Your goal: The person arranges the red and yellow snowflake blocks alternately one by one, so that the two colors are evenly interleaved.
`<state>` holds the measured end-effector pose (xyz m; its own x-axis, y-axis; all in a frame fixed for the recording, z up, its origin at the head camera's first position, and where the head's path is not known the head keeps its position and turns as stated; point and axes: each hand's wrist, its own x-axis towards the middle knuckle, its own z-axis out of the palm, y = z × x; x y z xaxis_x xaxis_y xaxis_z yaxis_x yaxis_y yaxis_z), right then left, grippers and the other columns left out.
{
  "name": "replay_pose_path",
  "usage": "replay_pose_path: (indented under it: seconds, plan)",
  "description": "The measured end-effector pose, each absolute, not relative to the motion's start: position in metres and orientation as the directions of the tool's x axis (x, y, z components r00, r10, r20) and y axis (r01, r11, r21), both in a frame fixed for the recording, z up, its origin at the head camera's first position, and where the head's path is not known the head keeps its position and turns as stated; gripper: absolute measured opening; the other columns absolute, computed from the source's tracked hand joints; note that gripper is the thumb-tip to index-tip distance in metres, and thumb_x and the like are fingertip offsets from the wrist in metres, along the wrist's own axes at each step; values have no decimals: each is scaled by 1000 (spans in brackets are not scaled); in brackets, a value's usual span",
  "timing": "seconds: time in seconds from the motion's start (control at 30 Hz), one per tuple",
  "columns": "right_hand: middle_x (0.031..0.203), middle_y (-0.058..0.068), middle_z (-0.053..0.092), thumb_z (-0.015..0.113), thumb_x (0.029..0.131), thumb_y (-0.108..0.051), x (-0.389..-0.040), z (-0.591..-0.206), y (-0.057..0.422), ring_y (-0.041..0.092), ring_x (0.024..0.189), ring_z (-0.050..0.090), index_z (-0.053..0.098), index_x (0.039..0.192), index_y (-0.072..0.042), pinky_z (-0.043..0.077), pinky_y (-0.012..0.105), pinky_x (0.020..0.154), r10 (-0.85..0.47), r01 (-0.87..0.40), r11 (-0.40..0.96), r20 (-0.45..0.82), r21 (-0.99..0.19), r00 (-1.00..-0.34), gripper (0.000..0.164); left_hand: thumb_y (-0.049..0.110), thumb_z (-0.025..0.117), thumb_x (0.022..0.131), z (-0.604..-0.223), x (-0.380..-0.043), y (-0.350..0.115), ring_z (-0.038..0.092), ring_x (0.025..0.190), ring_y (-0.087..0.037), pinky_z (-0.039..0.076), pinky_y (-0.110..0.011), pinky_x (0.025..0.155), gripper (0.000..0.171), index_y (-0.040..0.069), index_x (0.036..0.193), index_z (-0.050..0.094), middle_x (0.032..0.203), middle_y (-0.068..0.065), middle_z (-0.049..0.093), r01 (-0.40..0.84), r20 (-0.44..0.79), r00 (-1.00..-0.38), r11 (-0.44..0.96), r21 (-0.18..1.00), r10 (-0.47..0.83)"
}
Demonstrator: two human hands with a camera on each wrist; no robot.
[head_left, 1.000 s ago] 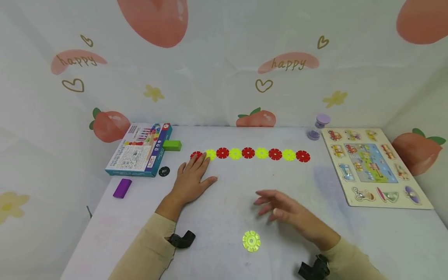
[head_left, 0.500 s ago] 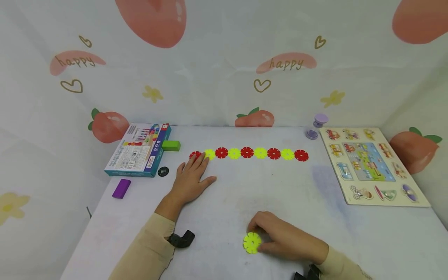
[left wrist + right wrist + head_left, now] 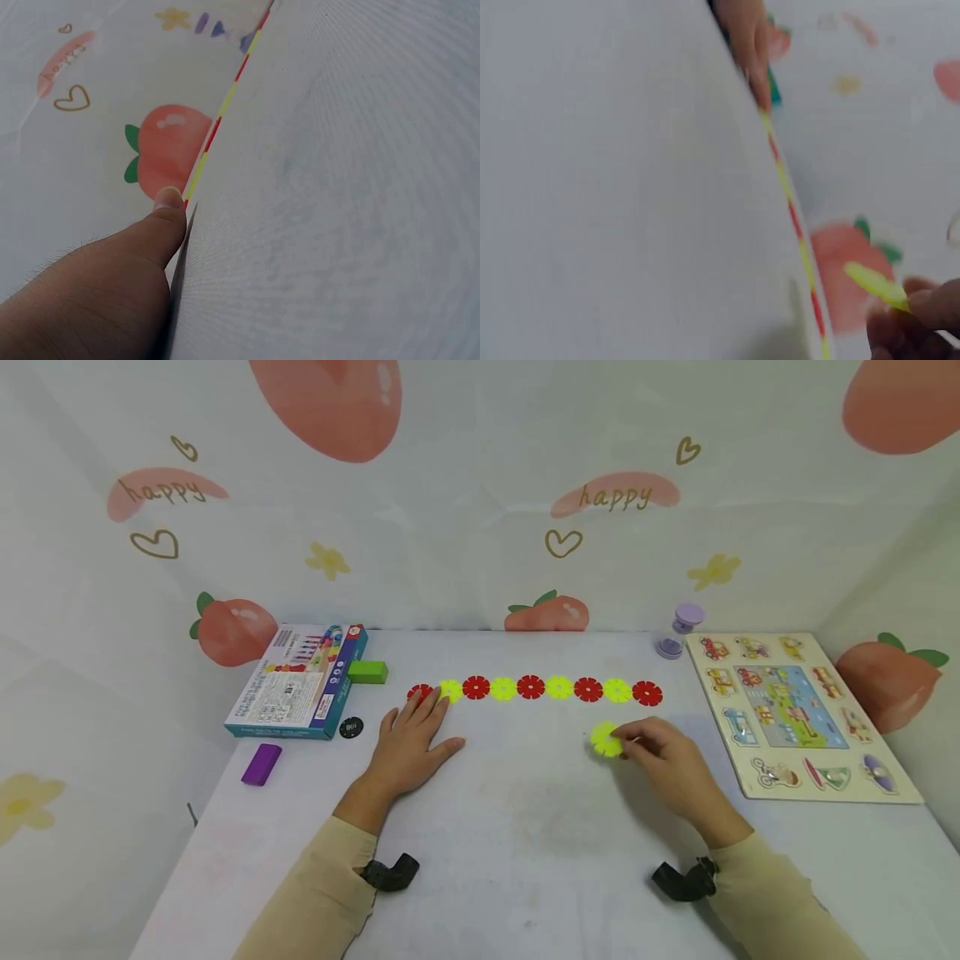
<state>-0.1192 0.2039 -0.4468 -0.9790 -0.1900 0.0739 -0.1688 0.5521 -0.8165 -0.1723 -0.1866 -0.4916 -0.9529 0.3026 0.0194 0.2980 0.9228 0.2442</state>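
My right hand point(image 3: 671, 764) pinches a yellow notched plastic disc point(image 3: 605, 740) by its right edge, held just above the table in front of the right end of a row. Its tilted edge shows in the right wrist view, the disc point(image 3: 877, 283) between thumb and fingers. The row alternates red discs point(image 3: 531, 687) and yellow discs point(image 3: 559, 687), with a red disc point(image 3: 647, 693) at the right end. My left hand point(image 3: 408, 747) lies flat with spread fingers, its fingertips on the row's left end, partly covering the red disc point(image 3: 422, 692) there.
A picture-printed box point(image 3: 288, 685), a green block point(image 3: 368, 672), a black round chip point(image 3: 351, 727) and a purple block point(image 3: 262, 764) lie at the left. A lilac sand timer point(image 3: 679, 632) and a wooden puzzle board point(image 3: 802, 718) stand at the right. A printed cloth backs the table.
My right hand came down to the yellow disc near the front edge, took hold of it, and carried it forward and right toward the row. My left hand stays in place.
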Motion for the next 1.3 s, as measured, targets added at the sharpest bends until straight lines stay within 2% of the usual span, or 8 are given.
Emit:
replay_pose_path:
  seconds: [0.13, 0.23, 0.37, 0.47, 0.6, 0.8, 1.03, 1.3]
  plan:
    - [117, 12, 54, 53, 99, -31, -130, -450, 235, 28, 98, 56, 60, 124, -6, 48, 41, 77, 30, -30, 687, 70, -726, -997, 37, 73, 38, 87, -491, -173, -185, 1, 144, -25, 4, -59, 109, 84, 23, 153, 25, 159, 2, 10, 305, 16, -950, 917, 256, 311]
    - [124, 21, 46, 52, 97, -42, -132, -450, 247, 35, 101, 52, 51, 134, 1, 47, 46, 76, 88, 41, 730, 34, -682, -996, 57, 74, 38, 86, -490, -173, -185, 0, 144, -24, 4, -58, 109, 85, 23, 153, 25, 159, 3, 10, 298, 24, -953, 923, 242, 302]
    - [131, 30, 35, 55, 93, -49, -134, -451, 249, 44, 108, 43, 41, 138, 7, 44, 58, 80, 90, 78, 825, -5, -560, -996, 73, 74, 38, 86, -489, -173, -187, 0, 144, -23, 5, -58, 109, 84, 24, 153, 25, 159, 3, 10, 293, 30, -955, 929, 228, 294]
    - [138, 32, 29, 58, 91, -49, -135, -454, 244, 51, 120, 32, 39, 138, 9, 34, 67, 90, 57, 57, 891, -13, -450, -998, 78, 73, 39, 86, -489, -173, -187, 0, 144, -24, 5, -59, 109, 84, 23, 153, 26, 159, 3, 11, 295, 32, -955, 927, 230, 296]
    - [147, 32, 23, 56, 90, -55, -136, -461, 238, 52, 131, 21, 32, 141, 12, 22, 70, 98, -31, -10, 936, -55, -353, -998, 88, 73, 38, 86, -488, -172, -187, 1, 144, -25, 5, -59, 109, 84, 23, 153, 26, 159, 2, 11, 295, 29, -955, 925, 239, 296]
    - [151, 32, 13, 52, 87, -64, -140, -468, 237, 47, 138, 8, 21, 145, 12, 10, 68, 103, -46, -12, 938, -90, -347, -995, 101, 74, 36, 87, -489, -172, -187, 0, 144, -23, 6, -58, 109, 84, 24, 153, 24, 159, 4, 10, 298, 30, -954, 925, 236, 299]
    - [151, 32, 11, 51, 88, -64, -146, -475, 242, 46, 139, 8, 16, 146, 13, 12, 59, 107, -77, -54, 924, -47, -379, -996, 103, 74, 37, 86, -490, -174, -188, 0, 144, -24, 5, -59, 108, 85, 23, 153, 24, 159, 3, 10, 303, 26, -952, 920, 249, 306]
    - [151, 31, 11, 50, 88, -65, -152, -479, 245, 45, 139, 7, 15, 146, 13, 10, 58, 108, -90, -67, 913, -38, -402, -995, 103, 74, 38, 86, -491, -173, -187, 0, 144, -24, 5, -59, 109, 85, 23, 153, 25, 159, 3, 10, 299, 20, -953, 920, 254, 304]
